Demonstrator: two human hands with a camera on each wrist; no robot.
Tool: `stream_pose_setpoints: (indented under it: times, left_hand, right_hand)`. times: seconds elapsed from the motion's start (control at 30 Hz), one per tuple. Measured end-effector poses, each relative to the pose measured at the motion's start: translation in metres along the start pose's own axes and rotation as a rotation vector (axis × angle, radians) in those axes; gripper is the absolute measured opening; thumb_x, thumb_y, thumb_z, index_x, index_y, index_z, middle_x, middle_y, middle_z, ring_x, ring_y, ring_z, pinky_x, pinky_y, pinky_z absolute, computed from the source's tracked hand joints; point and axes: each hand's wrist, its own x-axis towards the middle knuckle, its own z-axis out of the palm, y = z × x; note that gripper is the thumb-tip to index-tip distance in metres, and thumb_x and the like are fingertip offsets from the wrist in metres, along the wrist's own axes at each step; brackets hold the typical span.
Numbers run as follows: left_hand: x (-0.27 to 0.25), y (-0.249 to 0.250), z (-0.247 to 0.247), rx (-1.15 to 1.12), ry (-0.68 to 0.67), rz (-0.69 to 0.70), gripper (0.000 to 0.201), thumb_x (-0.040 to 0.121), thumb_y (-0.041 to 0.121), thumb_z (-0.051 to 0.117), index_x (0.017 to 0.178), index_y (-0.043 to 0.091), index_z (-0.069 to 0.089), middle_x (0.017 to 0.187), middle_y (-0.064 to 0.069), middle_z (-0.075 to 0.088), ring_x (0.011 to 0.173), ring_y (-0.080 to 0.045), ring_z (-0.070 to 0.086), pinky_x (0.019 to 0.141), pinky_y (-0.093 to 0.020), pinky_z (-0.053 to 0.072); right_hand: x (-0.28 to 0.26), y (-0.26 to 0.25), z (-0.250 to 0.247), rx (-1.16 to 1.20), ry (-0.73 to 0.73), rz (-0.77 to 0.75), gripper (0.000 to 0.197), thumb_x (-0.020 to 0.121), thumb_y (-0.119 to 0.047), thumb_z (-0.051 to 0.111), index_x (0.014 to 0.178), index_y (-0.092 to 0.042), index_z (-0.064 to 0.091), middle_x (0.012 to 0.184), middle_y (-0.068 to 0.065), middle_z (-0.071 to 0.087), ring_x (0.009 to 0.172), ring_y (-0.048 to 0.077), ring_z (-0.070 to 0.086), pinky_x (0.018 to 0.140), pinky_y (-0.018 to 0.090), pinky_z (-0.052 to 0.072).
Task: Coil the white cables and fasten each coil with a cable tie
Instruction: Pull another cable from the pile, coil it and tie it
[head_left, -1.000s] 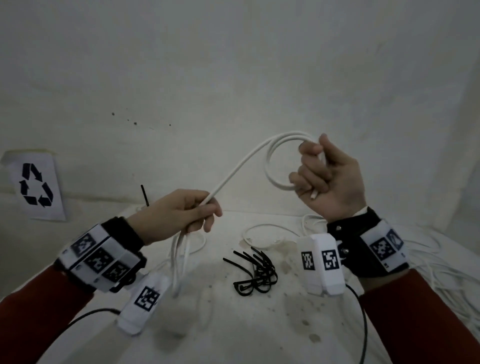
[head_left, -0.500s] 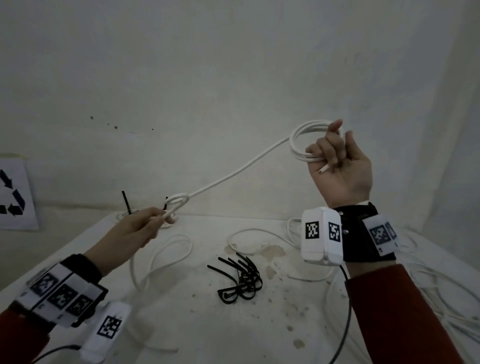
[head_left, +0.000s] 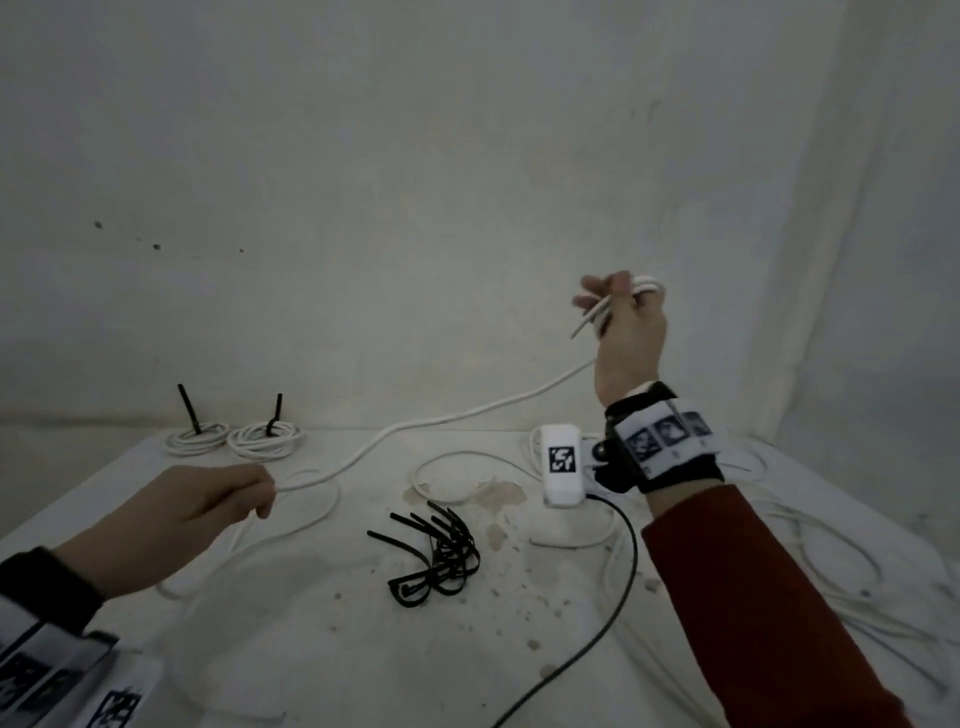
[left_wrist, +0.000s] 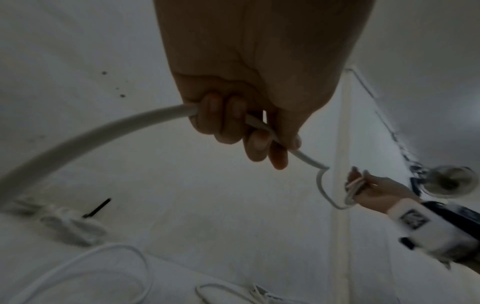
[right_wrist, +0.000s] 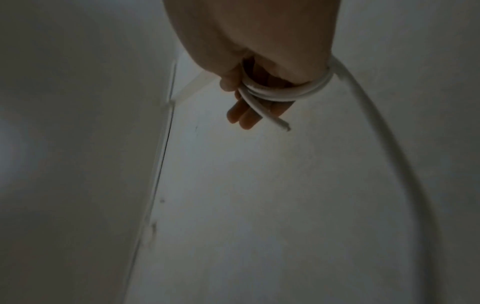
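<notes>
The raised right hand (head_left: 626, 332) grips small loops of the thin white round cable (head_left: 457, 415), seemingly wound round its fingers; the left hand (head_left: 208, 506) holds the same cable low over the stained white table (head_left: 311, 649), beside loose black plastic cable ties (head_left: 436, 556)

Left hand (head_left: 208, 501) low and forward, fingers curled round thin white round cable (head_left: 467, 415). Right hand (head_left: 626, 338) raised at upright wrist, cable loops wound over fingers (right_wrist: 244, 115), grip closed; red sleeves on both forearms.
</notes>
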Motion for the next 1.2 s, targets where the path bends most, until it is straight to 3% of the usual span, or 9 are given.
stream_pose_setpoints:
  times: [0.1, 0.23, 0.37, 0.5, 0.67, 0.8, 0.93, 1.0, 1.2]
  left_hand:
    - [0.001, 0.015, -0.009, 0.045, -0.014, 0.131, 0.037, 0.082, 0.061, 0.040, 0.076, 0.028, 0.054, 0.049, 0.011, 0.045, 0.044, 0.001, 0.038, 0.048, -0.016, 0.032]
    - [0.007, 0.009, -0.035, 0.094, 0.220, 0.107, 0.030, 0.084, 0.056, 0.040, 0.076, 0.029, 0.051, 0.061, 0.003, 0.054, 0.051, -0.007, 0.049, 0.052, -0.018, 0.036]
    - [0.017, -0.005, -0.060, 0.162, 0.341, 0.048, 0.028, 0.085, 0.056, 0.032, 0.071, 0.038, 0.048, 0.070, 0.003, 0.054, 0.057, -0.009, 0.047, 0.053, -0.017, 0.032]
    - [0.031, -0.018, -0.065, 0.213, 0.407, -0.024, 0.034, 0.087, 0.051, 0.032, 0.066, 0.028, 0.045, 0.055, -0.003, 0.051, 0.057, -0.015, 0.045, 0.054, -0.015, 0.031]
    - [0.050, -0.031, -0.054, 0.266, 0.384, -0.095, 0.047, 0.083, 0.057, 0.026, 0.067, 0.019, 0.050, 0.057, -0.012, 0.052, 0.055, -0.030, 0.049, 0.055, -0.025, 0.035]
    - [0.056, -0.031, -0.029, 0.214, 0.224, -0.119, 0.045, 0.083, 0.063, 0.026, 0.065, 0.028, 0.048, 0.056, -0.006, 0.053, 0.056, -0.023, 0.050, 0.058, -0.027, 0.038]
    - [0.048, -0.003, 0.006, 0.215, 0.085, -0.075, 0.030, 0.098, 0.037, 0.038, 0.071, 0.029, 0.050, 0.061, 0.004, 0.051, 0.058, -0.010, 0.047, 0.054, -0.016, 0.031]
    - [0.038, 0.017, 0.018, 0.237, 0.018, -0.052, 0.034, 0.096, 0.047, 0.028, 0.079, 0.032, 0.053, 0.064, 0.008, 0.050, 0.061, -0.004, 0.045, 0.057, -0.019, 0.032]
    - [0.019, 0.060, 0.032, 0.482, -0.144, -0.001, 0.104, 0.057, 0.080, -0.031, 0.097, 0.028, 0.050, 0.067, 0.011, 0.042, 0.070, -0.009, 0.045, 0.064, -0.029, 0.038]
  right_hand:
    - [-0.014, 0.023, -0.004, -0.558, -0.223, -0.098, 0.022, 0.100, -0.010, 0.045, 0.079, -0.018, 0.050, 0.074, 0.003, 0.065, 0.058, 0.009, 0.061, 0.061, 0.025, 0.050]
    - [-0.044, 0.040, -0.017, -1.261, -0.874, 0.000, 0.017, 0.100, -0.024, 0.045, 0.088, -0.017, 0.056, 0.078, -0.009, 0.068, 0.066, 0.009, 0.058, 0.075, 0.034, 0.051]
    - [-0.078, 0.032, -0.020, -1.339, -1.292, 0.128, 0.027, 0.101, -0.030, 0.044, 0.077, -0.020, 0.050, 0.069, -0.010, 0.062, 0.060, -0.001, 0.051, 0.063, 0.017, 0.039]
    - [-0.101, 0.017, -0.016, -1.089, -1.380, 0.293, 0.051, 0.102, -0.044, 0.032, 0.067, -0.019, 0.058, 0.057, -0.008, 0.045, 0.052, 0.005, 0.043, 0.064, 0.023, 0.036]
    - [-0.113, -0.004, -0.010, -0.539, -1.293, 0.493, 0.073, 0.078, -0.081, 0.039, 0.048, -0.016, 0.055, 0.041, -0.005, 0.030, 0.038, 0.012, 0.023, 0.046, 0.023, 0.020]
    - [-0.105, -0.012, 0.002, 0.139, -1.099, 0.749, 0.059, 0.082, -0.068, 0.051, 0.044, -0.024, 0.047, 0.037, -0.004, 0.017, 0.035, 0.017, 0.015, 0.047, 0.030, 0.020]
    - [-0.095, -0.018, 0.009, 0.691, -0.873, 0.762, 0.054, 0.098, -0.047, 0.032, 0.057, -0.016, 0.049, 0.040, -0.004, 0.020, 0.037, 0.016, 0.017, 0.049, 0.026, 0.026]
    - [-0.094, -0.020, 0.016, 0.801, -0.749, 0.689, 0.053, 0.099, -0.045, 0.031, 0.059, -0.015, 0.048, 0.042, -0.003, 0.020, 0.038, 0.015, 0.017, 0.050, 0.025, 0.026]
    - [-0.098, -0.017, 0.047, 0.683, -0.466, 0.406, 0.036, 0.102, -0.033, 0.029, 0.078, -0.013, 0.048, 0.055, -0.002, 0.032, 0.052, 0.013, 0.026, 0.058, 0.026, 0.029]
